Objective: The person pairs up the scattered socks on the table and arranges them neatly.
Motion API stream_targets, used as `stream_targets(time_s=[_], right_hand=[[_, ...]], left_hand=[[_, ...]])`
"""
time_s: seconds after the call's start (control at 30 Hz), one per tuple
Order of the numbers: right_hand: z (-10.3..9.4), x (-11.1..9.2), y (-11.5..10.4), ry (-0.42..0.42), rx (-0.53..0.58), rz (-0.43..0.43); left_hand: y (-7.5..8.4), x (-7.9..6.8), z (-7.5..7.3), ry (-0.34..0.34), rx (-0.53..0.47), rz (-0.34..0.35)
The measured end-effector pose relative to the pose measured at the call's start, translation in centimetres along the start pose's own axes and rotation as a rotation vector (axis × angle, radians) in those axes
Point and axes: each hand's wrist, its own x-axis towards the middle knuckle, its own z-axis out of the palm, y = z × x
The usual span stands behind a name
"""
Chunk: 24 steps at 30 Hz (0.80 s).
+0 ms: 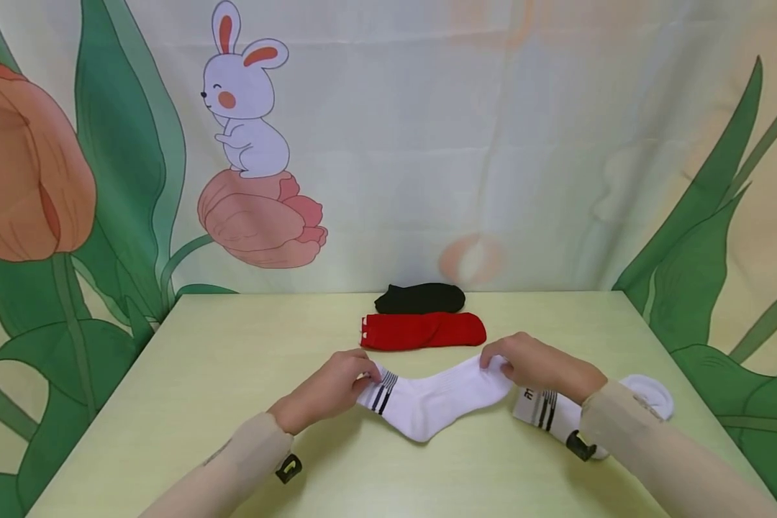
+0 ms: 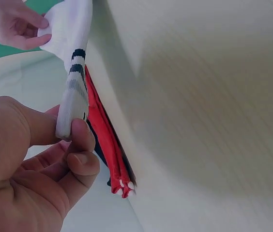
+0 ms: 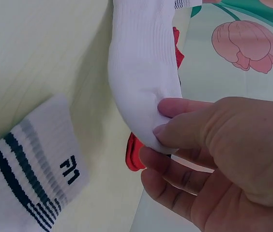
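A white sock (image 1: 437, 396) with dark stripes at its cuff stretches between both hands, held above the table. My left hand (image 1: 333, 385) pinches the striped cuff end; in the left wrist view the thumb and fingers (image 2: 81, 137) grip its edge. The toe end is pinched by my right hand (image 1: 537, 363), and the right wrist view shows the thumb and forefinger on the white sock (image 3: 141, 72). A second white striped sock (image 1: 547, 414) lies on the table under the right forearm, partly hidden by it.
Behind the held sock lies a red sock (image 1: 424, 331), with a black sock (image 1: 421, 298) just beyond it. A round white item (image 1: 650, 394) sits at the right, partly covered by the sleeve. The pale table (image 1: 233, 338) ends at a printed curtain (image 1: 375, 144).
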Motion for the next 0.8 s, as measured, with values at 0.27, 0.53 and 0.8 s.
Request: stream_targets(time_s=[0.27, 0.53, 0.8], right_hand=[[0.0, 0.1, 0.3, -0.014, 0.016, 0.021], [0.5, 0.3, 0.5, -0.008, -0.009, 0.017], [0.7, 0.4, 0.3, -0.003, -0.025, 0.023]], left_hand=[[0.0, 0.2, 0.5, -0.026, 0.002, -0.008], [-0.1, 0.3, 0.9, -0.022, 0.011, 0.019], [-0.1, 0.4, 1.2, -0.036, 0.013, 0.017]])
